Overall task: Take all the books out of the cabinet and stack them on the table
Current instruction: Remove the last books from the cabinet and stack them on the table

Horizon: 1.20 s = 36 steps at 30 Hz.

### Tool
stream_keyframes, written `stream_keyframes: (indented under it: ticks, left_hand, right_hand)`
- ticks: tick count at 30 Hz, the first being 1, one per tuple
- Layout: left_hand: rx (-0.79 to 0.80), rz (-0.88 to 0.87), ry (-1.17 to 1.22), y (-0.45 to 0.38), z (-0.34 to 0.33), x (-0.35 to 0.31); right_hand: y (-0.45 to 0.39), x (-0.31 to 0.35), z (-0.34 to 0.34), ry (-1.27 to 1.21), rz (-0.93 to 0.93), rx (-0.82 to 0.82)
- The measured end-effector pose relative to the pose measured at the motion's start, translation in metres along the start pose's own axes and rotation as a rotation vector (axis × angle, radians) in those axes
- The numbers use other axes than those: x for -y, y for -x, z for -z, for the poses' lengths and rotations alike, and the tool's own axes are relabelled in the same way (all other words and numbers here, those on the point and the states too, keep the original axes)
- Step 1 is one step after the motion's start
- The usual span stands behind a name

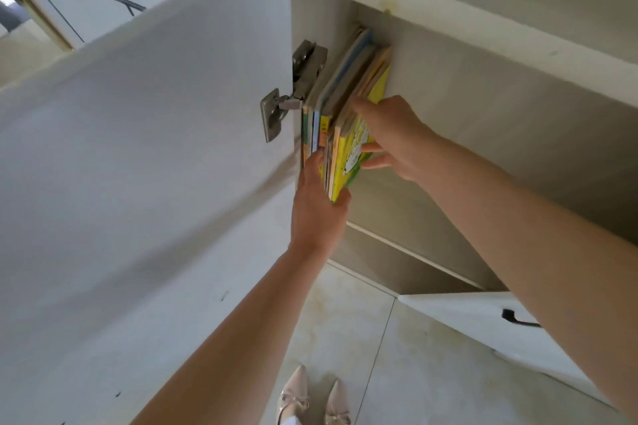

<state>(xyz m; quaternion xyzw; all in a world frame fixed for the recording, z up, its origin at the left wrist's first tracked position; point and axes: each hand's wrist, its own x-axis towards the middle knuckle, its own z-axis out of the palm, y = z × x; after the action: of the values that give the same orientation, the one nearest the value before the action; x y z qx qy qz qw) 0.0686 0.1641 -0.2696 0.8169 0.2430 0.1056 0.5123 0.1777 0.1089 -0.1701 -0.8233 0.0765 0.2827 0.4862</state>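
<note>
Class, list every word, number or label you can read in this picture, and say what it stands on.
None can be read.
Yellow-and-green book cover, between the left hand and right hand: white printing, too blurred.
Spines of the upright books: marks too small.
White cabinet door: no text.

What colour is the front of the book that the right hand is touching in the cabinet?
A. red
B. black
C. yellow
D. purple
C: the right hand lies against the yellow book, the outermost in the row of books standing in the cabinet.
</note>
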Motion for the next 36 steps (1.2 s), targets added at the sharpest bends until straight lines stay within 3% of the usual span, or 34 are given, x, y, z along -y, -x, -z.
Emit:
stream_keyframes:
  ticks: [5,16,24,36]
  left_hand:
    - [-0.055,-0.053,0.013,-0.013,-0.016,0.016]
    - [-0.111,-0.016,0.006,-0.020,-0.029,0.025]
    - [-0.067,0.024,0.027,-0.016,-0.030,0.021]
    - [-0.219,-0.088,-0.005,-0.009,-0.039,0.017]
  right_hand:
    - [-0.024,0.008,-0.009,-0.101,-0.082,0.095]
    - [-0.040,0.010,-0.003,-0.127,-0.138,0.145]
    - [-0.040,0.020,-0.014,-0.065,-0.142,0.126]
    - [-0.033,0.015,0.014,-0.048,-0.151,0.214]
